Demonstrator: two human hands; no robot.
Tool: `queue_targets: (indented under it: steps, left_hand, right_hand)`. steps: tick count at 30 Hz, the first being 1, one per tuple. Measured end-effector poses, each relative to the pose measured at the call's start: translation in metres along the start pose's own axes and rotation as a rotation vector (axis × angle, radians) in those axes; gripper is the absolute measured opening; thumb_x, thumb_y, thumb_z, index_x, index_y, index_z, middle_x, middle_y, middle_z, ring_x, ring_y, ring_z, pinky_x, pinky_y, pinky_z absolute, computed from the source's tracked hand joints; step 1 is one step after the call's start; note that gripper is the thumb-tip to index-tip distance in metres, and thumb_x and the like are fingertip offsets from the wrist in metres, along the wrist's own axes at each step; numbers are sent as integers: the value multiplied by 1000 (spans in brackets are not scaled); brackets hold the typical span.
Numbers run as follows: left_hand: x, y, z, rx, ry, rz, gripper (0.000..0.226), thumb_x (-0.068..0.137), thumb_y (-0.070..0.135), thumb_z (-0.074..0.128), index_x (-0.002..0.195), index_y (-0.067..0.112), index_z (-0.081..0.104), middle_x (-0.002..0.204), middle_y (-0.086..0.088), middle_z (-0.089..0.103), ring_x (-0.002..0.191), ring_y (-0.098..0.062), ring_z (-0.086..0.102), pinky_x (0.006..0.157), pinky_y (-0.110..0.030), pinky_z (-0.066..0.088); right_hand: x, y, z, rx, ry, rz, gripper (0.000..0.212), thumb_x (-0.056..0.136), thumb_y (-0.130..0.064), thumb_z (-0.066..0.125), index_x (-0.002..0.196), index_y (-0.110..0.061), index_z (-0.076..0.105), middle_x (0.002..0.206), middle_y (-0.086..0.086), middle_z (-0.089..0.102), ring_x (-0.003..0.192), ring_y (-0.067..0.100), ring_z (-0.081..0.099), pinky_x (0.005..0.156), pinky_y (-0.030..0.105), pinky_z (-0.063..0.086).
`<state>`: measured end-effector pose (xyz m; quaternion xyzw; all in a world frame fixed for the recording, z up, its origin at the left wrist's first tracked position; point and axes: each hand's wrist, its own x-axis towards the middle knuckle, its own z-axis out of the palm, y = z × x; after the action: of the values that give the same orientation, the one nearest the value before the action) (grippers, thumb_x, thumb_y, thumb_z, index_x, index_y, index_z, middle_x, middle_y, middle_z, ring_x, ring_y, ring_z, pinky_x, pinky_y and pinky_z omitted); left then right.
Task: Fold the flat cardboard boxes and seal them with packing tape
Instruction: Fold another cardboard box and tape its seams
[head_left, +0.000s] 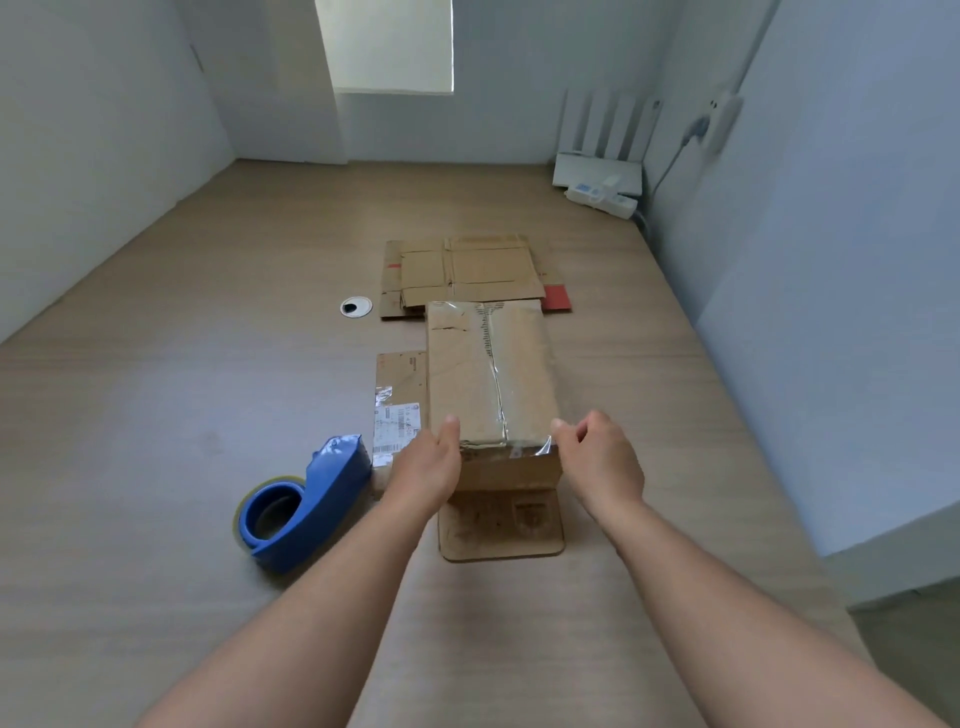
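Observation:
A folded cardboard box (488, 374) stands on the wooden table, with clear packing tape along its top seam. One flap lies open toward me at its near end, another to its left. My left hand (428, 467) grips the box's near left corner, thumb on top. My right hand (597, 462) is at the near right corner, its thumb touching the top edge by a loose end of tape. A blue tape dispenser (296, 506) lies on the table left of my left hand. Flat cardboard boxes (462, 270) lie behind the folded box.
A round cable hole (356, 306) sits in the table left of the flat boxes. A white power strip (602, 195) and a white device stand at the far right corner. Walls close in the table on the left, back and right.

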<state>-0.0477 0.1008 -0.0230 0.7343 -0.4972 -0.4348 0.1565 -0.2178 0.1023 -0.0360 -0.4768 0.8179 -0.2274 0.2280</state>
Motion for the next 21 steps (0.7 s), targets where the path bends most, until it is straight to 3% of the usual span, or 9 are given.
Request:
queue_targets:
  steps: [3, 5, 9, 12, 14, 17, 19, 21]
  left_hand:
    - [12, 5, 8, 283, 115, -48, 93, 83, 79, 26, 127, 2, 52, 115, -14, 64, 106, -31, 59, 89, -41, 50]
    - [13, 5, 17, 368, 209, -54, 84, 81, 79, 35, 115, 5, 57, 105, -11, 66, 99, -31, 61, 83, -41, 52]
    - [14, 2, 13, 349, 268, -39, 50, 98, 51, 33, 106, 10, 60, 101, -10, 65, 92, -28, 60, 83, -39, 52]
    - [16, -3, -1, 460, 270, 111, 26, 103, 13, 28, 111, 9, 52, 102, -9, 61, 80, -18, 51, 67, -27, 45]
    - [16, -5, -7, 371, 264, 119, 25, 102, 9, 27, 110, 6, 51, 106, -12, 61, 81, -18, 50, 67, -27, 44]
    - [16, -9, -7, 375, 175, 195, 43, 103, 38, 30, 106, 6, 59, 100, -11, 64, 87, -22, 58, 75, -35, 50]
    - [15, -11, -4, 388, 121, 189, 62, 87, 69, 38, 105, 13, 59, 97, -4, 66, 85, -19, 59, 67, -31, 48]
    - [15, -13, -2, 522, 136, 201, 67, 79, 77, 44, 110, 18, 55, 101, -1, 67, 87, -18, 60, 64, -27, 45]
  right_hand:
    - [-8, -17, 4, -240, -14, 28, 94, 67, -85, 46, 122, -9, 47, 126, 11, 52, 122, 30, 46, 91, 40, 40]
    - [-15, -26, 9, -307, -5, 47, 105, 60, -92, 42, 124, -9, 41, 131, 12, 48, 125, 30, 41, 94, 43, 38]
    - [-8, -14, 12, -186, 24, 21, 75, 77, -71, 54, 116, -7, 43, 124, 13, 51, 120, 32, 44, 92, 40, 40]
    - [6, 5, 0, 95, -61, -65, 35, 90, -45, 57, 84, -12, 47, 87, 6, 56, 90, 29, 52, 68, 33, 38]
    - [14, 13, -10, 164, -109, -119, 33, 94, -34, 54, 70, -14, 42, 70, 2, 51, 77, 26, 50, 58, 32, 32]
    - [20, 16, -22, 41, -171, -236, 36, 94, -40, 53, 71, -14, 43, 73, 5, 54, 78, 28, 53, 61, 33, 29]
    - [20, 13, -27, -229, -206, -330, 47, 83, -62, 57, 80, -17, 43, 78, 0, 54, 77, 24, 52, 62, 32, 32]
    - [21, 8, -29, -475, -175, -412, 59, 76, -72, 55, 94, -17, 44, 91, 0, 58, 85, 24, 56, 64, 31, 34]
